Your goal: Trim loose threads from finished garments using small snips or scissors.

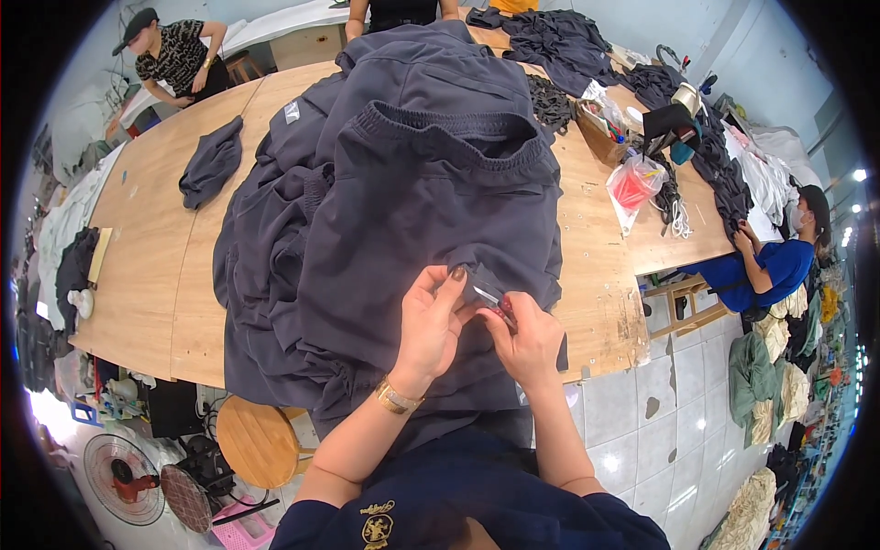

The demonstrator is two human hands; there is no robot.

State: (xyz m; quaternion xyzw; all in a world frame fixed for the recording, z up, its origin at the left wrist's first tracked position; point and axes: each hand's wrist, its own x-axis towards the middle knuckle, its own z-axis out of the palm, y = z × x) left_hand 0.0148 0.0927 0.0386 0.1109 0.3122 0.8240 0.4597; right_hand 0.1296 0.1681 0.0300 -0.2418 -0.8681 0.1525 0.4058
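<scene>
A dark grey garment with a gathered elastic waistband (440, 197) lies on top of a tall heap of similar garments (266, 238) in front of me. My left hand (434, 316) pinches a fold of its cloth between thumb and fingers. In my right hand (529, 337) is a small pair of thread snips (490, 296) with red on the grip. Their pale blades point up and left into the held fold, close to my left fingertips. Whether a thread lies between the blades is too small to tell.
The heap rests on a wooden table (137, 266). A loose dark piece (213, 163) lies at left, a plastic bag with red contents (636, 183) at right. Co-workers stand at far left, the far edge and right (770, 266). A round stool (257, 440) is near left.
</scene>
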